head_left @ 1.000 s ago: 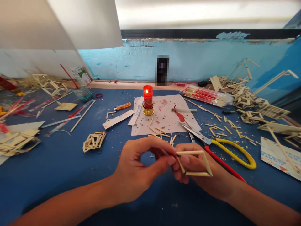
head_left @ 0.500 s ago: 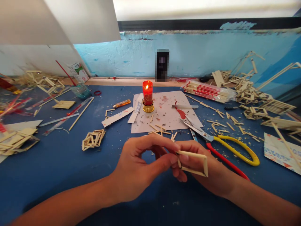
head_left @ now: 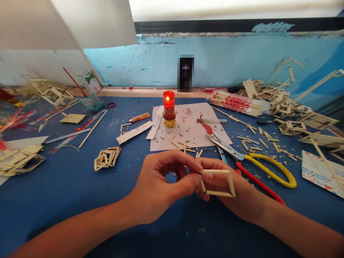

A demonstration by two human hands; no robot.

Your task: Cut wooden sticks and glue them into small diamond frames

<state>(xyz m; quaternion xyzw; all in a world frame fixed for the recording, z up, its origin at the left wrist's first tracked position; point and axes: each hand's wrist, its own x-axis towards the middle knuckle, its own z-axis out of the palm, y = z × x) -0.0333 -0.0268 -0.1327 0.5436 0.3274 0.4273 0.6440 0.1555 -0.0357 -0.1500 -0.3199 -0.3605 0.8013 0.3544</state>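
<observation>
A blue table [head_left: 67, 186] fills the frame, littered with pale wood slivers. Upper centre, a stained white paper [head_left: 192, 134] carries a lit red candle [head_left: 169, 107]. Lower centre, the left hand [head_left: 158, 188] and right hand [head_left: 228, 190] both pinch a thin four-sided stick frame [head_left: 217, 182] at its left corner, its body lying across the right fingers.

One candle [head_left: 169, 108], one lighter [head_left: 139, 117], one pair of scissors [head_left: 252, 166], two hands.

A pale diamond-shaped stick frame [head_left: 217, 182], seemingly 4 sticks joined, lies flat and open above the blue table [head_left: 67, 186].
</observation>
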